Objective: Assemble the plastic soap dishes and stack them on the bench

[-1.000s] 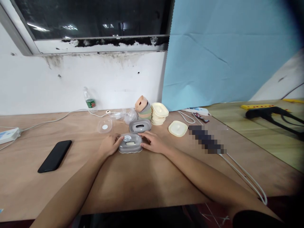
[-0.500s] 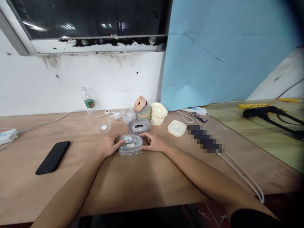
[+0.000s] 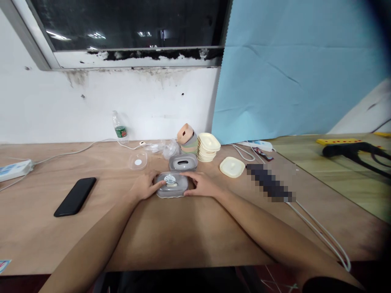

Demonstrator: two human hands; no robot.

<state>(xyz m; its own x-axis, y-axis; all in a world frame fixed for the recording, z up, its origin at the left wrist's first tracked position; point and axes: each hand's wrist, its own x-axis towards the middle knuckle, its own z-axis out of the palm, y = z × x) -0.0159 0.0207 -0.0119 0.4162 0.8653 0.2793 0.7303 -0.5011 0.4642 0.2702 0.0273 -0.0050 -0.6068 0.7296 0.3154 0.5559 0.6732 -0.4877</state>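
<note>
A small grey soap box with a clear lid and a round white sticker sits on the wooden table. My left hand grips its left side, thumb pressing on the lid. My right hand holds its right side, fingers curled round the far edge. Just behind it lies a second grey box part with a slot. A loose clear lid rests to the left of that.
A tilted stack of coloured trays and a stack of cream trays stand at the back, one cream tray apart. A black phone lies left. A water bottle, a power strip and white cables are around.
Both hands stay on the grey box. My left thumb has come further onto the lid. The view has shifted slightly.
</note>
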